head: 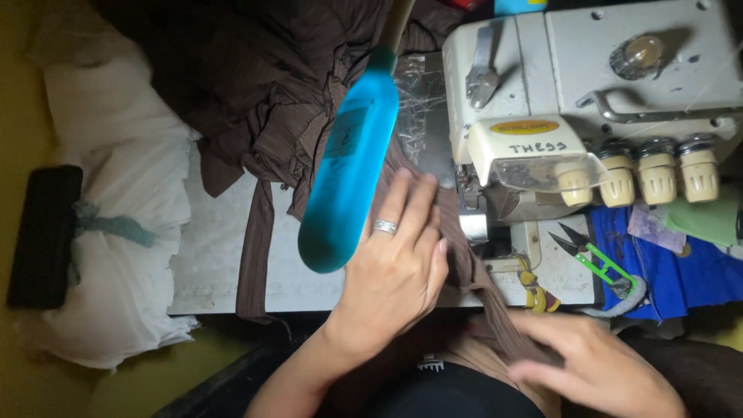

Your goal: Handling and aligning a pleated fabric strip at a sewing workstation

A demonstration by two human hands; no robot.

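I see the brown ribbed fabric (457, 267) lying across the pale surface (224, 255), running from a dark heap at the top of the view down under the left hand and toward the presser foot of the cream overlock sewing machine (588, 85); a narrow strip of the same cloth hangs off the surface's near edge. My left hand (395, 263) lies flat on the fabric just left of the machine's foot, its grip spread, fingers extended and pressing the cloth down, with a silver ring (385, 227) on one finger. My right hand (596, 364) is lower, near the body, blurred; its fingers rest on the trailing end of the fabric, and I cannot tell whether that grip pinches the cloth or only lies on it. Just left of the left hand a bright blue, elongated, rounded object (348, 170) stands in the foreground, bearing a small darker square label near its middle. On the machine's front sits an oval yellow badge (524, 127), with a hand-lettered mark on the cream cover below it, and a row of four cream tension knobs (638, 182) to the right. Green-handled thread snips (592, 255) lie on the machine's bed, beside blue cloth (689, 271). At far left a white sack (116, 232), tied with a teal strip, sits beside a black rectangular object (45, 236).
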